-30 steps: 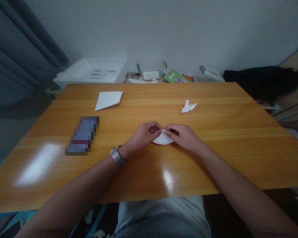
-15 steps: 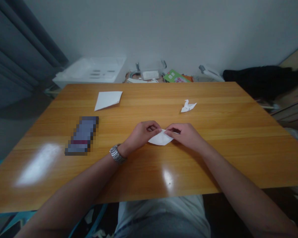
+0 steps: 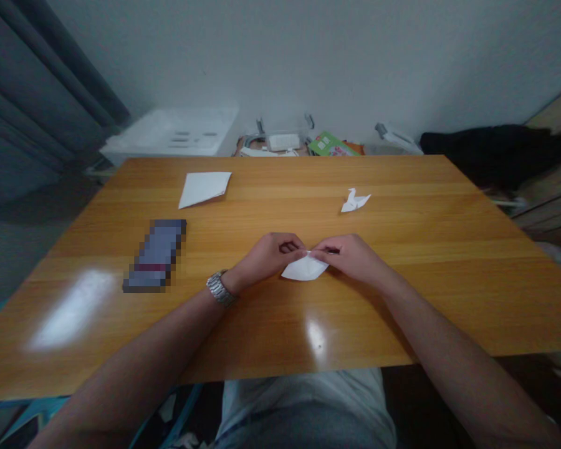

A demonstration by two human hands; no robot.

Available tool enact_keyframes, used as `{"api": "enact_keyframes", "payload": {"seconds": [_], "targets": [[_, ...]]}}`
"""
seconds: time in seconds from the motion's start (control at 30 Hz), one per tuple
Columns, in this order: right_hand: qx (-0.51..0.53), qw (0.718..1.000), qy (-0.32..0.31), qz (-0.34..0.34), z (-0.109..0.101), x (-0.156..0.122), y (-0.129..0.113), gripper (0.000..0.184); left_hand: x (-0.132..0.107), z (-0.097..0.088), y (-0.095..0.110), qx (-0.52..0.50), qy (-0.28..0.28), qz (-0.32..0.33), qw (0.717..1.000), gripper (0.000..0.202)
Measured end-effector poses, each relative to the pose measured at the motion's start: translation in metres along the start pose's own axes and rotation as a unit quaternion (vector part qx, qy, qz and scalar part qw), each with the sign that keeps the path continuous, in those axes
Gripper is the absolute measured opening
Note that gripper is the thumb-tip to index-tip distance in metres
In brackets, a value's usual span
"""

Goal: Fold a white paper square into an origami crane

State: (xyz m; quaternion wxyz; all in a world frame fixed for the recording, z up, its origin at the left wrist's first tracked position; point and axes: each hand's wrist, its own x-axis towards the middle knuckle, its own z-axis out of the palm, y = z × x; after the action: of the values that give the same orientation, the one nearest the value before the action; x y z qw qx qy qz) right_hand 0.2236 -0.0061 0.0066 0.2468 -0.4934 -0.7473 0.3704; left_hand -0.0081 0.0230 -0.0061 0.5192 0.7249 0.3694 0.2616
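A small folded sheet of white paper (image 3: pixel 305 268) is held between my two hands above the front middle of the table. My left hand (image 3: pixel 277 251), with a metal watch (image 3: pixel 221 288) on its wrist, pinches the paper's upper edge from the left. My right hand (image 3: pixel 347 252) pinches the same edge from the right, its thumb close to the left thumb. The fingertips behind the paper are partly hidden. Beyond my right hand a white folded paper bird (image 3: pixel 354 201) rests on the table.
White paper sheets (image 3: pixel 204 189) lie at the back left of the wooden table (image 3: pixel 262 330). A phone-like dark item (image 3: pixel 156 255), blurred by pixels, lies at the left. Behind the table are a white plastic bin (image 3: pixel 177 134) and a green booklet (image 3: pixel 333 144).
Both hands have come slightly nearer to me with the folded paper. My left fingertips have moved closer to the right ones at the paper's top. Everything else stays in place.
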Motion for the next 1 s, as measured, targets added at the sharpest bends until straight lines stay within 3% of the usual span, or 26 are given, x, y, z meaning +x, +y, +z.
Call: {"api": "enact_keyframes", "payload": {"seconds": [0.57,0.73,0.87,1.0], "targets": [[0.018,1.000,-0.013,0.005,-0.001,0.000,0.009,0.030,-0.002,-0.003,0.001,0.025,0.001,0.015,1.000,0.025],[0.048,0.998,0.038,0.011,-0.004,0.004,0.011,0.035,0.000,-0.005,0.005,0.016,0.043,0.008,0.999,0.024],[0.159,0.982,0.092,0.042,-0.006,0.006,0.008,0.034,0.003,-0.005,0.002,-0.006,0.087,0.007,0.996,0.025],[0.226,0.967,0.105,0.047,-0.003,0.007,0.007,0.031,0.004,-0.001,-0.004,-0.019,0.076,0.013,0.997,0.024]]}}
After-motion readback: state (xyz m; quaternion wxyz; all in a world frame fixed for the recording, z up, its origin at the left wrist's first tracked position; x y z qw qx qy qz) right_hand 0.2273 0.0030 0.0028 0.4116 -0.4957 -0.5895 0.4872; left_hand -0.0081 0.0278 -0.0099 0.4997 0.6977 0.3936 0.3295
